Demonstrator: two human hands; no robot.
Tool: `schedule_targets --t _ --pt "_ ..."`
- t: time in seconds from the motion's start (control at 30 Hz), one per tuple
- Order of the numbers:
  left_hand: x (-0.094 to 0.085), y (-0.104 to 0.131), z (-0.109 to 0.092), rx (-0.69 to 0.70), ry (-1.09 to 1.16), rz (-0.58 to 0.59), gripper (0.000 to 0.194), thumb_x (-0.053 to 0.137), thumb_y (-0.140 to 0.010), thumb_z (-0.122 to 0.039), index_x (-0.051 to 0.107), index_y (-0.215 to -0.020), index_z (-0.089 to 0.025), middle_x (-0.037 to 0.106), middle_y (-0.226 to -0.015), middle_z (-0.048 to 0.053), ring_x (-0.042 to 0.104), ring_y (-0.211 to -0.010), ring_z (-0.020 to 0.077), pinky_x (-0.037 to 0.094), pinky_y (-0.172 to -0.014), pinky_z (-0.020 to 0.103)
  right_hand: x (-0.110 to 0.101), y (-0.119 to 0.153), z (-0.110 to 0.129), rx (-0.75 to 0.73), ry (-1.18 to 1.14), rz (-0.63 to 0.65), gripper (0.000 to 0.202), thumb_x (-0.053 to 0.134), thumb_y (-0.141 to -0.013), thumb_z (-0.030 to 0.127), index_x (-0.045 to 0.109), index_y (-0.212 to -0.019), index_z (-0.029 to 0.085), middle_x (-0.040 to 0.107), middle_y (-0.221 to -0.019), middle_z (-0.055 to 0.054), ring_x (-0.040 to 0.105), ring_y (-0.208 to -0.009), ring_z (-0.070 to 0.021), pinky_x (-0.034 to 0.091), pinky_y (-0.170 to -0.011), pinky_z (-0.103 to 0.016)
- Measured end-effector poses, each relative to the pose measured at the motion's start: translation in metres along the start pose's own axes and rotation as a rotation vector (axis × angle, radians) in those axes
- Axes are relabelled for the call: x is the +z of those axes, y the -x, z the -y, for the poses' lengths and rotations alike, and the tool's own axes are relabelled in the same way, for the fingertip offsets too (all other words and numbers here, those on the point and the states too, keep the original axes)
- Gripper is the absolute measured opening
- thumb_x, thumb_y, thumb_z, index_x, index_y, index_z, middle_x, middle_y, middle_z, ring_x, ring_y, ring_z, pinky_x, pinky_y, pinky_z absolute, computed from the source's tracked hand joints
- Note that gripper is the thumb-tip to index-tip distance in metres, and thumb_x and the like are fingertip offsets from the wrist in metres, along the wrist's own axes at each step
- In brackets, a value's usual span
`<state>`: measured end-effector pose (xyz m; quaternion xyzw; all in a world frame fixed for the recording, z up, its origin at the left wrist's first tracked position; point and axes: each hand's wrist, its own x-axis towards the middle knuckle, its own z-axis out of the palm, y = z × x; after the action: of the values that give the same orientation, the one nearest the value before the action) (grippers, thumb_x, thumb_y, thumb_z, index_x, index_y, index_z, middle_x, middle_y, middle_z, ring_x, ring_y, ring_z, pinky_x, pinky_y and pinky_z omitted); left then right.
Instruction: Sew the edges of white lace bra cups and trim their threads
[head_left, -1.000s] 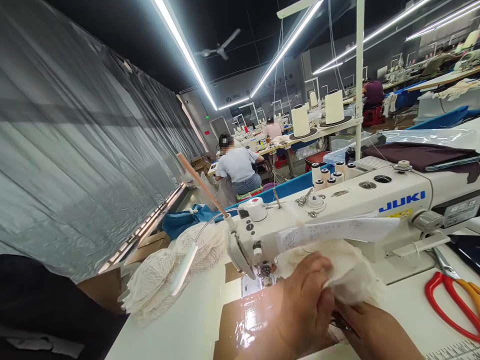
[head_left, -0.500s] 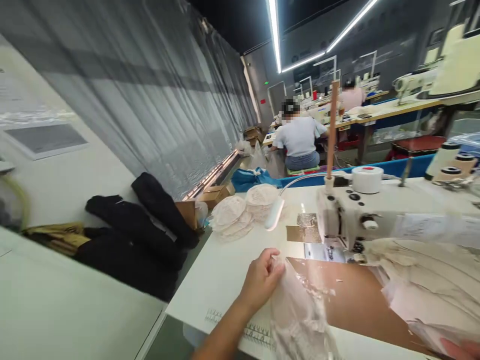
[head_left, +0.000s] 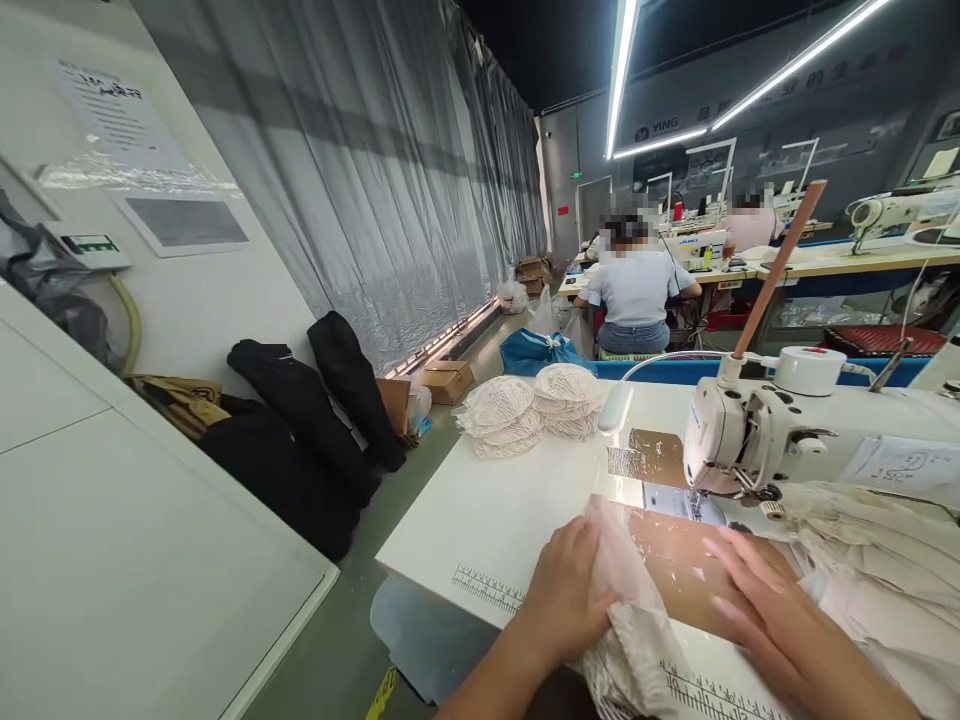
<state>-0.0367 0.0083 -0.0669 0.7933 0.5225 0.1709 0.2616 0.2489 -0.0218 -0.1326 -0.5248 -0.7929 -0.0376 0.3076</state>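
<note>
My left hand (head_left: 566, 590) is closed on a sheer cream fabric piece (head_left: 626, 570), its gathered end hanging over the table's front edge. To the right, my right hand (head_left: 769, 605) has its fingers stretched out, slightly blurred, above the brown taped surface (head_left: 675, 560); nothing shows in it. Ahead of both hands stands a white sewing machine (head_left: 795, 430), its needle area over a metal plate (head_left: 679, 503). More cream fabric (head_left: 885, 550) lies bunched beneath the machine arm, beside my right hand.
Two stacks of cream lace pieces (head_left: 502, 415) sit at the table's far left corner, near a small lamp (head_left: 616, 408). Black rolls (head_left: 300, 440) lean by the left cabinet (head_left: 150, 560). Cardboard boxes (head_left: 445, 380) are on the floor. A co-worker (head_left: 637, 280) sits ahead.
My right hand has come in from the lower right edge toward the middle. The left hand has shifted its hold on the fabric, nearer the front edge. The camera view has turned left.
</note>
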Motion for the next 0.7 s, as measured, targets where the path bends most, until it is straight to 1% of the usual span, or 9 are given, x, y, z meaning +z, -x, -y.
schedule_targets --t 0.07,0.13,0.2,0.3,0.33,0.4,0.47,0.6,0.7 --pt "-0.004 0.004 0.008 -0.012 0.026 -0.019 0.075 0.062 -0.077 -0.026 0.041 -0.146 -0.008 0.042 -0.149 0.019 0.038 -0.136 0.0358 0.029 -0.117 0.048 -0.004 -0.017 0.022 -0.030 -0.059 0.070 0.044 0.051 -0.092 0.042 0.068 -0.125 0.018 0.065 -0.130 -0.017 0.062 -0.117 -0.0405 0.056 -0.090 -0.057" --pt "-0.008 0.009 0.016 -0.020 0.056 -0.055 0.072 0.058 -0.076 -0.021 0.043 -0.145 -0.007 0.050 -0.142 0.019 0.044 -0.130 0.0353 0.033 -0.114 0.048 -0.011 -0.021 0.045 -0.055 -0.308 0.254 0.038 0.054 -0.093 0.042 0.068 -0.126 0.030 0.066 -0.131 -0.007 0.061 -0.120 -0.0322 0.054 -0.098 -0.046" --pt "-0.009 0.015 0.022 -0.028 0.082 -0.092 0.069 0.055 -0.076 -0.019 0.044 -0.144 -0.008 0.055 -0.136 0.018 0.049 -0.126 0.0340 0.036 -0.111 0.047 -0.013 -0.018 0.061 0.115 -0.640 0.339 0.034 0.052 -0.094 0.045 0.069 -0.122 0.036 0.073 -0.119 -0.002 0.069 -0.109 -0.0252 0.057 -0.092 -0.036" --pt "-0.005 0.022 0.026 -0.039 0.125 -0.146 0.068 0.054 -0.077 -0.018 0.045 -0.144 -0.011 0.057 -0.135 0.016 0.051 -0.124 0.0307 0.038 -0.109 0.043 -0.002 -0.023 0.069 0.474 -1.047 0.283 0.055 0.055 -0.083 0.068 0.071 -0.111 0.024 0.074 -0.097 -0.008 0.072 -0.084 -0.0264 0.061 -0.076 -0.037" --pt "-0.004 0.023 0.026 -0.041 0.141 -0.162 0.067 0.053 -0.077 -0.018 0.045 -0.143 -0.011 0.057 -0.134 0.016 0.051 -0.123 0.0299 0.038 -0.109 0.042 0.003 -0.029 0.070 0.525 -1.070 0.284 0.065 0.055 -0.080 0.072 0.068 -0.115 0.019 0.074 -0.090 -0.011 0.072 -0.080 -0.0277 0.061 -0.070 -0.038" --pt "-0.002 0.025 0.025 -0.036 0.171 -0.187 0.065 0.053 -0.077 -0.018 0.047 -0.142 -0.012 0.058 -0.132 0.015 0.052 -0.121 0.0291 0.038 -0.107 0.041 0.010 -0.046 0.073 0.608 -1.089 0.280 0.073 0.053 -0.082 0.070 0.057 -0.128 0.014 0.072 -0.089 -0.011 0.071 -0.083 -0.0262 0.059 -0.075 -0.038" --pt "-0.003 0.025 0.024 -0.015 0.199 -0.200 0.057 0.054 -0.076 -0.019 0.056 -0.134 -0.015 0.063 -0.123 0.012 0.055 -0.114 0.0282 0.041 -0.101 0.040 0.008 -0.064 0.081 0.653 -1.121 0.295 0.061 0.047 -0.090 0.061 0.053 -0.132 0.017 0.071 -0.083 -0.006 0.070 -0.077 -0.0212 0.057 -0.075 -0.034" --pt "-0.005 0.025 0.025 0.037 0.256 -0.217 0.023 0.051 -0.082 -0.029 0.069 -0.089 -0.017 0.066 -0.087 0.006 0.058 -0.088 0.0238 0.044 -0.082 0.033 -0.016 -0.089 0.104 0.614 -1.157 0.363 0.025 0.056 -0.090 0.046 0.066 -0.089 0.023 0.060 -0.059 0.004 0.053 -0.049 -0.0115 0.049 -0.056 -0.026" --pt "-0.002 0.023 0.031 0.038 0.332 -0.229 0.035 0.045 -0.089 -0.045 0.064 -0.082 -0.016 0.062 -0.078 0.004 0.057 -0.078 0.0205 0.044 -0.073 0.029 -0.019 -0.097 0.116 0.592 -1.154 0.399 0.033 0.070 -0.080 0.045 0.056 -0.064 0.020 0.048 -0.050 0.008 0.041 -0.042 -0.0079 0.038 -0.046 -0.022"
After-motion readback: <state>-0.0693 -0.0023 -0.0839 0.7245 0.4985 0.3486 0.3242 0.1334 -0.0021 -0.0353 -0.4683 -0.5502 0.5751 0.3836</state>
